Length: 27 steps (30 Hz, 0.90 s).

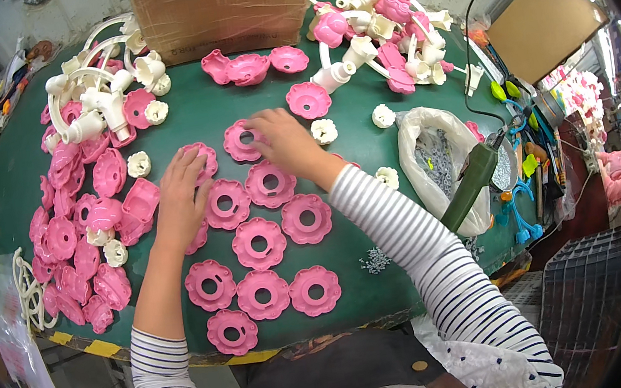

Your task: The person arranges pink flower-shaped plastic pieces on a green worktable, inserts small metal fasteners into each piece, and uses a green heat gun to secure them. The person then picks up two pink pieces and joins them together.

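Observation:
My left hand (179, 187) lies over the edge of a pink flower-shaped disc (205, 159), its fingers stretched and somewhat apart. My right hand (285, 141) has fingers and thumb closed on the right rim of another pink disc (233, 143) with a round hole. Between and below my hands, several similar discs are spread face up on the green table, among them one (227, 203) near my left thumb and one (270, 183) under my right wrist. Another disc is partly hidden under my right forearm.
Piled pink pieces (62, 238) and white curved frames (102, 103) fill the left side. A cardboard box (223, 18) stands at the back, with more pink and white parts right of it. On the right are a bag of screws (408, 159), a green power screwdriver (475, 177) and loose screws (375, 260).

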Tool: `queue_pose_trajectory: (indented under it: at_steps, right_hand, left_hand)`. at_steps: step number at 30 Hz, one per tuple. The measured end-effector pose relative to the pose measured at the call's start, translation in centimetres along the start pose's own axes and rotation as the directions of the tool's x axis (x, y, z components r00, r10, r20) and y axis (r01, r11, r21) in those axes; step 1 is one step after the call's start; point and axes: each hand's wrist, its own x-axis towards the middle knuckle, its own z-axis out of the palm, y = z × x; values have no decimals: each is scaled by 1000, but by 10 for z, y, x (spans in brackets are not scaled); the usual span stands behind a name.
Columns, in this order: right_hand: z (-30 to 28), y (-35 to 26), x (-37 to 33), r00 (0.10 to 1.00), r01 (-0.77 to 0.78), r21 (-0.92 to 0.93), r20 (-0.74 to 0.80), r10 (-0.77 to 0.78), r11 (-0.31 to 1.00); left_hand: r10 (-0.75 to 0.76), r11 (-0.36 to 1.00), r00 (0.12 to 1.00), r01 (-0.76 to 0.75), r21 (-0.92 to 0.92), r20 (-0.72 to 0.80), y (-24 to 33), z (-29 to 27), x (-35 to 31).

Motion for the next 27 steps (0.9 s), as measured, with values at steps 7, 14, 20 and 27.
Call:
queue_pose_trajectory:
  at_steps: [7, 14, 20, 27]
  right_hand:
    - [8, 1, 5, 986, 63, -129, 160, -42, 990]
    - [-2, -11, 6, 984, -117, -171, 110, 137, 978]
    - [-23, -1, -2, 975, -210, -51, 68, 214, 976]
    - [-128, 2, -41, 914, -365, 248, -85, 396, 897]
  left_hand:
    - [-94, 995, 995, 96, -39, 32, 4, 15, -1]
    - [-158, 986, 974, 164, -25, 163, -9, 7, 19]
    - [-146, 985, 977, 130, 110, 157, 0, 6, 28]
    - [1, 999, 997, 2, -37, 76, 26, 19, 38]
